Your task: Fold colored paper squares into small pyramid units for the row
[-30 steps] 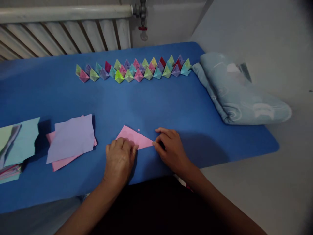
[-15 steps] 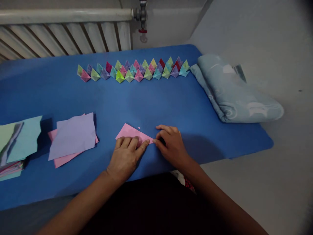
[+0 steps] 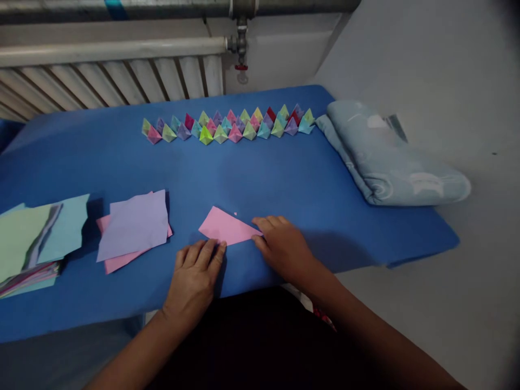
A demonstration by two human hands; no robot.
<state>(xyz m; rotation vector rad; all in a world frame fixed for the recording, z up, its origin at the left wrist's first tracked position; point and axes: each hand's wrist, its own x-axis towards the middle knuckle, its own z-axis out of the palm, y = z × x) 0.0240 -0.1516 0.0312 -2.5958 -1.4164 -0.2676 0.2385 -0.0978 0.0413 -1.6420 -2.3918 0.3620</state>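
The pink folded paper [image 3: 226, 228] lies flat on the near part of the blue table [image 3: 264, 179], between the two hands, with its narrow point to the right. I judge it to be very light, thin and rather crisp: it should keep a crease well, but it could tear or slide if it is pushed too hard. The best hold, in my opinion, is at the edges and at the narrow point (the broad middle would only need a flat finger).

The hands are apart from each other. The left hand [image 3: 197, 271] is loosely extended, with its fingertips at the near edge of the paper. The right hand [image 3: 282, 242] has its thumb and fingers at the right point; whether they pinch it, I cannot tell.

Compared with half a second ago, the left hand has moved left and nearer, so more of the paper is visible. The right fingers have come over the point, and a pipe [image 3: 174, 11] has appeared at the far side.
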